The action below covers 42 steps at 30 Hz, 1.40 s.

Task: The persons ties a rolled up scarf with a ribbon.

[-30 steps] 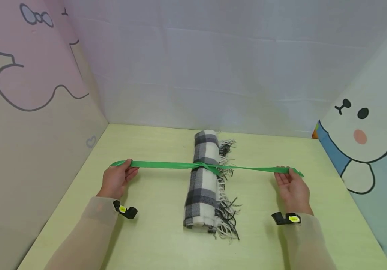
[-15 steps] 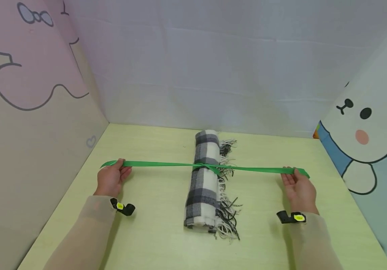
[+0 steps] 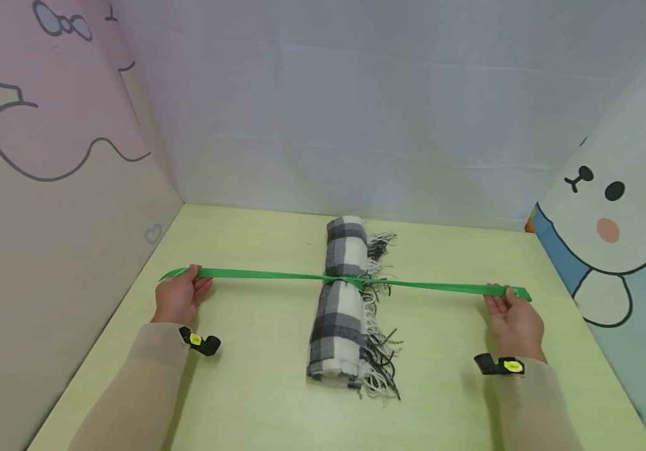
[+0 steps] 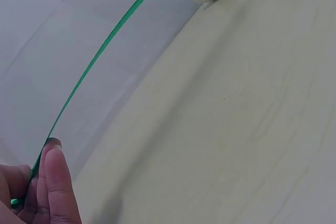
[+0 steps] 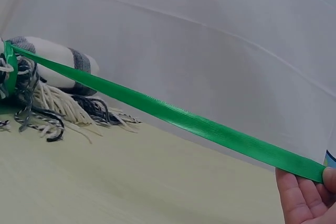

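A rolled scarf (image 3: pixel 337 329) in grey, black and white checks lies lengthwise on the table, its fringe (image 3: pixel 380 369) spread along the right side. Round its middle goes a green ribbon (image 3: pixel 266 274), crossed on top of the roll. My left hand (image 3: pixel 178 297) pinches one end of the ribbon between thumb and fingers, out to the left. Far to the right, my right hand (image 3: pixel 517 322) pinches the other end, with a short tip sticking out past the thumb. Both lengths run taut and raised above the table; in the right wrist view the ribbon (image 5: pixel 173 116) looks flat and shiny.
The pale yellow table (image 3: pixel 261 388) meets a whitish wall sheet (image 3: pixel 323 125) at the back. Cartoon-printed panels stand at the left (image 3: pixel 64 250) and the right (image 3: pixel 638 263). Each wrist wears a black strap with a small camera.
My hands have moved farther apart, the left to the left and the right to the right. The ribbon's crossing on the scarf has drawn tighter and smaller.
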{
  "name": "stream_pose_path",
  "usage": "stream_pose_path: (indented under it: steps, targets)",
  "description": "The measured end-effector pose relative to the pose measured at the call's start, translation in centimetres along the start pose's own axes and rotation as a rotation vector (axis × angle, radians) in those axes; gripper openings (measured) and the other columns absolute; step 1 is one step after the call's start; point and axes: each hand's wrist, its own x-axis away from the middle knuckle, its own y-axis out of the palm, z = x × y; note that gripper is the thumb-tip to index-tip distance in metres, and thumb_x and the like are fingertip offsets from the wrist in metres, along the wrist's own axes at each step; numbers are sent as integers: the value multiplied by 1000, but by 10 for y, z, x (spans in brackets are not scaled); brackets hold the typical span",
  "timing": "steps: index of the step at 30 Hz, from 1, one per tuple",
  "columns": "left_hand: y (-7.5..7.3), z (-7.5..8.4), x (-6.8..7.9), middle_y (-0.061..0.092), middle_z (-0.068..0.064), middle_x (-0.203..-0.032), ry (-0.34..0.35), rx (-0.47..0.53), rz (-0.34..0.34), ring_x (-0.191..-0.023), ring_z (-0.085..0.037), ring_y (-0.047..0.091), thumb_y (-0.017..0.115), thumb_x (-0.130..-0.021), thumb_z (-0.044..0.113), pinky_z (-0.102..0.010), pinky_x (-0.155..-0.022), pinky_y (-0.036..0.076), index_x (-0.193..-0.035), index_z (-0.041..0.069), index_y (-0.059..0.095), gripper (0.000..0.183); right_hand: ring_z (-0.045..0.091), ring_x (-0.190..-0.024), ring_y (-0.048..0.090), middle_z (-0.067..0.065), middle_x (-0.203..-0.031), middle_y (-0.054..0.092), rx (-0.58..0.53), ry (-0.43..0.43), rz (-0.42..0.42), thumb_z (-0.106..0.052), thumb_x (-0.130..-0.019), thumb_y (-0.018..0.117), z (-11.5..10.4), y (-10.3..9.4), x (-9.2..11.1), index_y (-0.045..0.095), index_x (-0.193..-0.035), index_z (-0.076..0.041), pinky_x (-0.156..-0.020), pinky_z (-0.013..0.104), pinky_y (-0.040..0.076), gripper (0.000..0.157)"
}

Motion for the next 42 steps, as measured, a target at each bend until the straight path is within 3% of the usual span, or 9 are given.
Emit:
stream_pose_path:
  steps: [4, 8, 14, 19, 23, 27, 33, 39, 42]
  targets:
    - [4, 6, 5, 64, -7, -76, -20, 25, -42, -75, -17, 68, 61, -92, 19, -30, -80, 52, -116, 1, 59, 30, 23, -121, 48, 10, -118, 51, 6, 6, -15, -10, -93, 56, -1, -4, 0, 49, -129, -11, -93, 37, 46, 37]
    - [3, 5, 5, 63, -6, -79, -60, -23, -102, -80, -16, 66, 58, -94, 22, -30, -85, 50, -113, 3, 56, 28, 22, -115, 50, 8, -115, 51, 92, 24, -89, -15, -93, 57, -3, -8, 1, 47, -128, -14, -95, 39, 45, 36]
    - [0, -3, -2, 61, -5, -88, -62, -169, -109, -81, -12, 62, 59, -92, 31, -25, -78, 53, -108, 6, 53, 31, 19, -82, 55, 4, -110, 55, 234, 24, -171, -19, -91, 59, -3, -11, 0, 48, -119, -15, -72, 32, 50, 30]
    - [3, -5, -3, 60, -4, -85, -78, -156, -123, -76, -10, 60, 60, -92, 32, -22, -72, 53, -109, 8, 53, 31, 21, -92, 55, 9, -117, 54, 63, 114, -257, -17, -92, 61, -2, -11, -2, 46, -116, -12, -82, 31, 47, 29]
    - [2, -3, 1, 60, -5, -90, -89, -84, -167, -83, -12, 62, 58, -94, 28, -23, -79, 52, -113, 7, 50, 29, 21, -86, 50, 7, -95, 53, 30, 135, -284, -14, -88, 67, -2, -8, -2, 48, -102, -10, -82, 31, 44, 24]
    - [-1, 2, 3, 58, -7, -101, -85, 22, -184, -94, -15, 60, 55, -96, 22, -26, -88, 48, -114, 7, 47, 25, 20, -81, 49, 6, -90, 50, 142, 62, -248, -6, -88, 66, -3, -4, -1, 47, -101, -12, -74, 30, 46, 24]
    - [-9, 10, -2, 49, -9, -115, -82, 119, -178, -107, -17, 56, 47, -99, 19, -26, -93, 45, -117, 7, 42, 22, 20, -85, 54, 8, -107, 52, 228, -29, -150, 2, -92, 55, -14, -6, -6, 44, -119, -14, -69, 32, 49, 33]
    - [-13, 17, -8, 47, -10, -115, -89, 168, -169, -113, -18, 52, 45, -100, 14, -27, -97, 42, -126, 4, 40, 28, 18, -125, 41, 4, -122, 50, 318, -78, -80, 10, -89, 52, -28, -14, -15, 31, -144, -19, -85, 29, 49, 65]
    - [-15, 17, -13, 44, -12, -120, -107, 203, -159, -118, -21, 48, 45, -99, 12, -28, -97, 41, -135, 4, 34, 38, 17, -130, 36, 0, -126, 46, 451, -142, 5, 6, -91, 52, -32, -15, -17, 28, -147, -20, -96, 27, 42, 66]
